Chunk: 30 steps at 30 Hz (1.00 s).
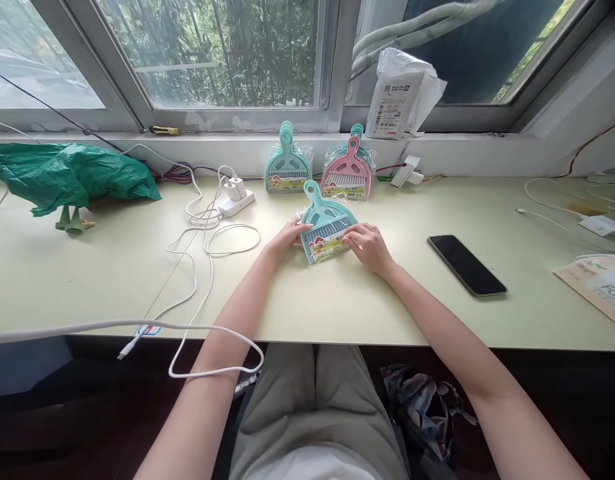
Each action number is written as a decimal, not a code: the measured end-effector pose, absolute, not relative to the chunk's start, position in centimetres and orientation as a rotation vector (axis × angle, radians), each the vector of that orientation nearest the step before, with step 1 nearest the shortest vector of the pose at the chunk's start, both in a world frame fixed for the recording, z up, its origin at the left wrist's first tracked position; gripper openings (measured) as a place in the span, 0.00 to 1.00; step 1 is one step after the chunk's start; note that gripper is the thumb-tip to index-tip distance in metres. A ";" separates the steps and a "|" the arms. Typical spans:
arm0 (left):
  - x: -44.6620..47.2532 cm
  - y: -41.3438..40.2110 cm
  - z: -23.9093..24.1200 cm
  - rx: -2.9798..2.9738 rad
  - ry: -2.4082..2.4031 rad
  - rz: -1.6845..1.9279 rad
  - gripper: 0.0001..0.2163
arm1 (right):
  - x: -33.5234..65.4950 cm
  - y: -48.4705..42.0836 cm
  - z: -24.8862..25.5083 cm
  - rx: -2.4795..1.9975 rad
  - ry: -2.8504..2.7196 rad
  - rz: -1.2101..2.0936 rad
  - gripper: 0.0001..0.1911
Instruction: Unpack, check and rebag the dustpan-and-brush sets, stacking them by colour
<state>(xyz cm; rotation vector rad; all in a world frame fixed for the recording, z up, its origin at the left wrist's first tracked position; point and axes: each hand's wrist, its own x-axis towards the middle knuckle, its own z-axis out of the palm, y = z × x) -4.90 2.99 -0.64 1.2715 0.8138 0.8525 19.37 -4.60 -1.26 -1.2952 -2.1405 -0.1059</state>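
"Fingers?"
"Left hand [289, 236] grasps the teal dustpan-and-brush set [330, 219] by one edge; right hand [367, 245] pinches the other, beside the label [328, 245]."
"So it's between them?"
"Yep, handle [311, 191] beyond the fingertips. Pink dustpan set [349, 171] stands farther past."
"Tip?"
"Light, even grip, I'd say; plastic wrap [307, 249] probably slips."

Daylight from the window [227, 57] beyond the left hand [288, 236] and right hand [368, 247] brightens the tabletop [382, 320] around them, glints on the plastic wrap [332, 249] between them and leaves the floor [87, 427] below dark, while wide-angle stretch slants the frame [100, 60] left of them
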 end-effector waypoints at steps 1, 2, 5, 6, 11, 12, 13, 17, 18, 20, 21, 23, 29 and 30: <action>-4.9 2.9 -0.5 1.264 0.803 0.871 0.21 | 19.1 -4.8 -1.2 -1.283 -2.190 -0.110 0.17; -4.9 2.8 -0.4 1.258 0.791 0.892 0.21 | 18.8 -4.9 -1.2 -1.275 -2.227 -0.109 0.18; -4.9 2.6 0.0 1.234 0.759 0.956 0.21 | 18.6 -4.8 -1.5 -1.277 -2.250 -0.059 0.21; -4.9 2.6 0.0 1.223 0.751 0.977 0.21 | 18.7 -4.6 -1.6 -1.287 -2.224 -0.018 0.22; -4.9 2.5 0.2 1.174 0.703 1.021 0.21 | 19.7 -3.6 -2.2 -1.336 -1.816 0.421 0.28; -4.9 2.5 0.2 1.167 0.688 1.010 0.21 | 19.8 -3.4 -2.3 -1.337 -1.713 0.526 0.29; -5.0 2.5 0.2 1.161 0.673 0.997 0.21 | 19.9 -3.2 -2.3 -1.331 -1.617 0.626 0.29; -5.2 2.5 0.2 1.171 0.652 0.886 0.20 | 19.9 -2.6 -2.7 -1.214 -1.284 0.916 0.27; -5.3 2.5 0.3 1.182 0.651 0.850 0.20 | 19.9 -2.5 -2.8 -1.181 -1.214 0.960 0.28; -5.5 2.4 0.4 1.216 0.641 0.790 0.21 | 19.9 -2.5 -2.8 -1.134 -1.108 1.039 0.30; -5.5 2.3 0.5 1.240 0.639 0.768 0.22 | 20.0 -2.5 -2.8 -1.121 -1.075 1.076 0.31; -5.7 2.2 0.7 1.296 0.647 0.725 0.21 | 20.1 -2.6 -2.7 -1.107 -1.041 1.129 0.32; -6.1 2.9 0.0 1.345 0.669 0.654 0.18 | 20.4 -3.1 -2.0 -1.109 -1.046 1.123 0.32; -6.2 3.1 -0.3 1.335 0.676 0.662 0.18 | 20.4 -3.1 -2.0 -1.113 -1.038 1.114 0.32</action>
